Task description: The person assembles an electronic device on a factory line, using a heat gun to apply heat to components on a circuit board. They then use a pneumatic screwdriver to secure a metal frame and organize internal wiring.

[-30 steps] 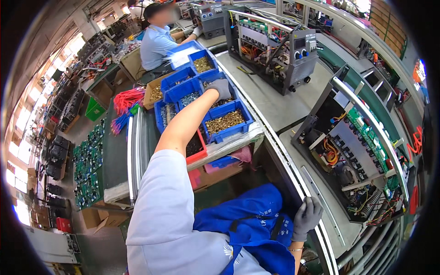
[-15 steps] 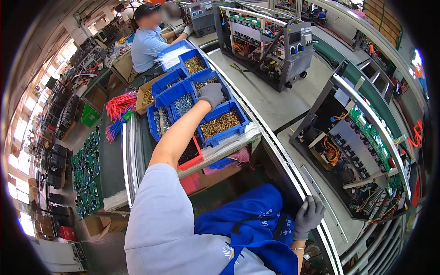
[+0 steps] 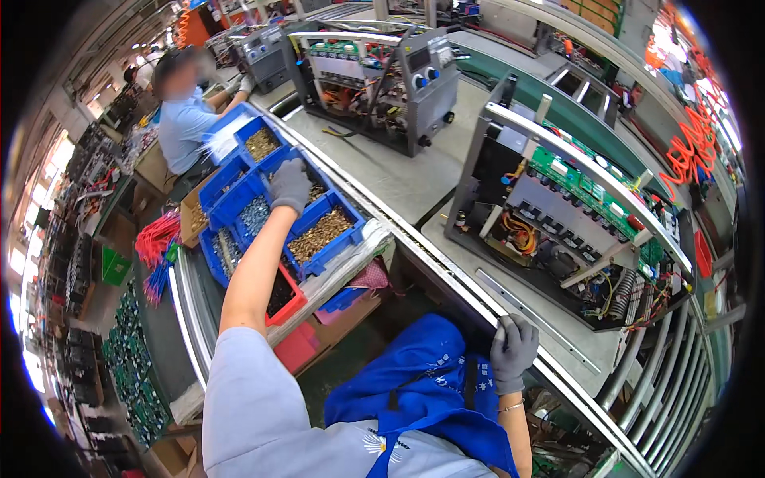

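My left hand, in a grey glove, reaches down into a blue bin of small brass-coloured fasteners. Its fingers curl down and their tips are hidden, so what they hold does not show. Beside it stand a blue bin of silvery screws and, nearer me, a blue bin of brass-coloured fasteners. Over the edge of the long metal rail bend the gloved fingers of my right hand. An opened machine chassis with green circuit boards and wiring stands beyond that hand.
A second open machine stands farther up the line. A red bin sits below the blue ones. Loose metal strip lies by the rail, with rollers at right. Red wires and a seated person are at left.
The whole view has swung, so the bins and machines appear farther left. My left hand stays at the same bin and my right hand stays at the rail.
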{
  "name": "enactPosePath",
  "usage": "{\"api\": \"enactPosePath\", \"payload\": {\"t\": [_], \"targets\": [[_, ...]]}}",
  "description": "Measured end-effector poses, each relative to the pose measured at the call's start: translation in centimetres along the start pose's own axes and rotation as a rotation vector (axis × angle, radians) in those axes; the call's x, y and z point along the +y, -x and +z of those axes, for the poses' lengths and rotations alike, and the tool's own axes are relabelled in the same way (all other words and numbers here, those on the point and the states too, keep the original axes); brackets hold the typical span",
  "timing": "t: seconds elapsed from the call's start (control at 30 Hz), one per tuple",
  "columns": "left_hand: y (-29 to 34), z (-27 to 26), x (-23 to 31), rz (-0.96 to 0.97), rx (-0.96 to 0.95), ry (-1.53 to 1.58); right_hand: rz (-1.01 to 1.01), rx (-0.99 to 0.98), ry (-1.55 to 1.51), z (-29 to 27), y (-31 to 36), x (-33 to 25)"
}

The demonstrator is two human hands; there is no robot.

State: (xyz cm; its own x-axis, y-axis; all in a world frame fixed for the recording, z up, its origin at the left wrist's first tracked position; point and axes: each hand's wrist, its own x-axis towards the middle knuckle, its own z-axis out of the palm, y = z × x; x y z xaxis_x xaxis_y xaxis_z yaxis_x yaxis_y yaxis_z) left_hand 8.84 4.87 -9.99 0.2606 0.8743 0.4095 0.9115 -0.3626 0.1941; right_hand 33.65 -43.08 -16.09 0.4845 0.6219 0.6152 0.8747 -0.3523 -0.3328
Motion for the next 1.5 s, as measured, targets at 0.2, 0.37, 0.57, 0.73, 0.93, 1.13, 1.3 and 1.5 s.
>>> {"api": "enactPosePath", "payload": {"t": [0.2,0.37,0.57,0.73,0.93,1.13,1.3,1.5], "targets": [[0.3,-0.2,0.2,-0.038,0.024,0.045,-0.017,0.013,0.006,0.0,0.3,-0.1],[0.2,0.1,0.1,-0.035,0.058,0.080,-0.017,0.006,0.001,0.0,0.2,-0.2],[-0.4,0.9,-0.9,-0.006,0.156,0.220,-0.018,0.013,0.001,0.2,0.2,0.0],[-0.4,-3.0,1.4,-0.364,-0.007,1.110,-0.014,-0.001,-0.014,-0.1,0.3,0.0],[7.6,-8.9,9.4,-0.678,-0.701,2.257,0.085,-0.008,-0.155,-0.8,-0.4,-0.5],[22.2,-5.2,16.8,-0.652,-1.338,1.871,0.267,-0.088,-0.646,-3.0,-1.8,-3.3],[29.6,-6.2,21.4,-0.337,-1.422,1.442,0.178,-0.312,-0.593,-4.0,-1.8,-4.8],[31.3,-5.1,21.1,-0.074,-1.316,1.321,0.193,-0.411,-0.527,-4.9,-0.7,-4.8]]}}
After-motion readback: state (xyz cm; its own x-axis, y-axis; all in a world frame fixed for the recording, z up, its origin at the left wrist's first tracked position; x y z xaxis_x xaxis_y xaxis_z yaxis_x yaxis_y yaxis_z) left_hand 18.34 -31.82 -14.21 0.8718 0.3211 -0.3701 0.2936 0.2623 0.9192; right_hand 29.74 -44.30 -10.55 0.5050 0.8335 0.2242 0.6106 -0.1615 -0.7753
